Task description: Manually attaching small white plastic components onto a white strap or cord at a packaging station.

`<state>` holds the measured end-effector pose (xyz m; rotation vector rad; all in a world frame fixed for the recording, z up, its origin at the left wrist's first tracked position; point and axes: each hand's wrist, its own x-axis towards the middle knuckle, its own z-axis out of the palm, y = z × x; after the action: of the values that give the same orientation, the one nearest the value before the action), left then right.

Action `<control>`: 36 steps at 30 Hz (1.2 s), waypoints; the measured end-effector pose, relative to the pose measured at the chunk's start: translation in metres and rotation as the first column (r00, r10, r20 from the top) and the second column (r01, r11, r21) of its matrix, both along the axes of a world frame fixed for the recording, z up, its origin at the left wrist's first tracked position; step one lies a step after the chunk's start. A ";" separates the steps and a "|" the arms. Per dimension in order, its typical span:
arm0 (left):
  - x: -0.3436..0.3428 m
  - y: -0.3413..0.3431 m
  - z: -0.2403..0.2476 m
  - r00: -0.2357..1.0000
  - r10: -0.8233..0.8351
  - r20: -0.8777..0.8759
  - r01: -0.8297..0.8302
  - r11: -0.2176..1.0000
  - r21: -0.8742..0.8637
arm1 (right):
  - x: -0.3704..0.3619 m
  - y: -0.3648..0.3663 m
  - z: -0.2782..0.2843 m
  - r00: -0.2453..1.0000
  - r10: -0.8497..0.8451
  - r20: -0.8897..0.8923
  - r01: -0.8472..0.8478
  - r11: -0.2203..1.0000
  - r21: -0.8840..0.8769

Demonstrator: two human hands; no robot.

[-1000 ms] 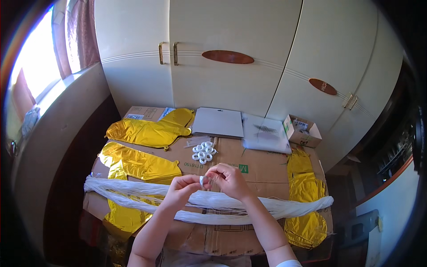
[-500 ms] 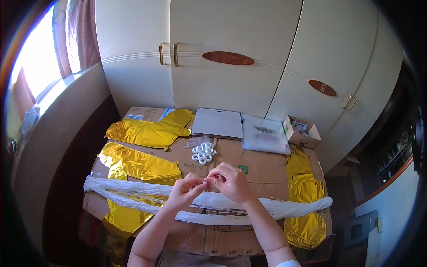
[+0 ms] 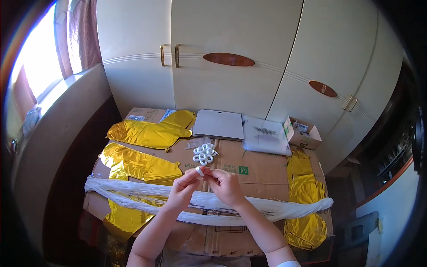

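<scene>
Over the middle of the table, my left hand (image 3: 182,190) pinches a small white ring-shaped roll (image 3: 199,171) between thumb and fingertips. My right hand (image 3: 227,186) is closed against the same roll from the other side; whether its fingertips also hold a loose end is too small to tell. Just beyond them lies a cluster of similar white rolls (image 3: 203,157). Beneath my wrists, a long looped skein of white string (image 3: 133,187) stretches across the table.
Flat gold foil balloons (image 3: 149,133) lie on the left, and another gold foil balloon (image 3: 307,191) on the right. Cardboard (image 3: 262,178) covers the table. Along the back are grey-white boards (image 3: 220,124), clear plastic bags (image 3: 267,138) and a small open box (image 3: 304,135), before a cabinet (image 3: 231,26).
Both hands have moved slightly away from me and left, nearer the cluster. The white roll between my fingertips now shows its ring shape; before, it was mostly hidden.
</scene>
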<state>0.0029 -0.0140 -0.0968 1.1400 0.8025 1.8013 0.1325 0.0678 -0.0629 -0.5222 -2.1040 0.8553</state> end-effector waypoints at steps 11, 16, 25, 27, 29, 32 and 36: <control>0.000 0.001 -0.007 0.975 0.096 -0.199 -0.118 0.988 -0.102 | 0.009 0.000 0.014 0.993 -0.042 0.109 0.018 0.976 0.219; -0.001 0.002 -0.015 0.980 0.074 -0.183 -0.116 0.967 -0.226 | 0.012 0.004 0.016 0.998 -0.011 0.062 -0.008 0.953 0.304; 0.000 -0.001 -0.002 0.989 -0.071 -0.133 0.037 0.970 -0.240 | 0.007 0.009 0.011 0.995 0.055 -0.083 -0.051 0.998 0.048; -0.001 -0.001 -0.003 0.991 -0.081 -0.106 0.054 0.970 -0.237 | 0.005 0.008 0.012 0.985 -0.004 -0.170 0.033 0.986 0.165; -0.004 0.000 -0.006 0.990 -0.091 -0.105 0.063 0.968 -0.243 | 0.010 0.012 0.014 0.995 0.086 -0.057 -0.056 0.914 0.402; -0.004 -0.001 -0.004 0.990 -0.110 -0.091 0.086 0.969 -0.232 | 0.015 0.019 0.014 0.980 0.197 0.032 -0.189 0.863 0.469; -0.004 -0.002 0.000 0.987 -0.143 -0.076 0.124 0.969 -0.215 | 0.018 0.026 0.007 0.954 0.298 0.038 -0.296 0.912 0.282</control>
<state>-0.0015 -0.0163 -0.0972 1.1159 0.9229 1.5240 0.1501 0.0940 -0.0557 -0.0454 -2.2870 0.6962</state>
